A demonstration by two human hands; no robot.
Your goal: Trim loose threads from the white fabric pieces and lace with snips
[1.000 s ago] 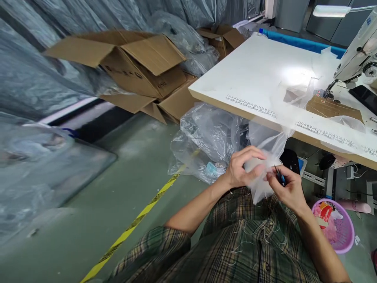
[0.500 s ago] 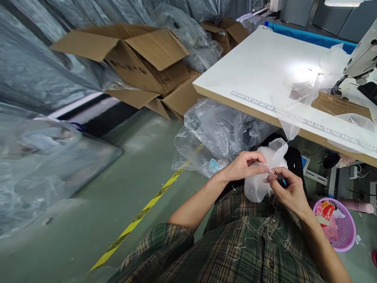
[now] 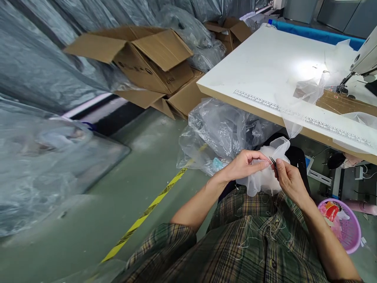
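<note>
White sheer fabric [image 3: 259,181] lies bunched over my lap, and a strip of it runs up onto the table edge. My left hand [image 3: 247,164] pinches a fold of this fabric between thumb and fingers. Close beside it, my right hand [image 3: 290,177] is closed around small dark thread snips [image 3: 273,161], with the thin blades pointing toward the left fingertips. Most of the snips' body is hidden in the right hand. Loose thread ends cling to the plaid shirt [image 3: 247,243] below.
A white table [image 3: 250,63] with a printed ruler carries a sewing machine [image 3: 361,63] at right. Cardboard boxes [image 3: 153,74] and clear plastic bags [image 3: 218,129] stand left of it. A pink basket [image 3: 350,232] holds scraps on the floor. Yellow-black tape [image 3: 147,212] marks the floor.
My right hand has turned so the snips' blades now point up and left, close to the left fingertips. The fabric in my lap has shifted slightly. The view has moved a little left.
</note>
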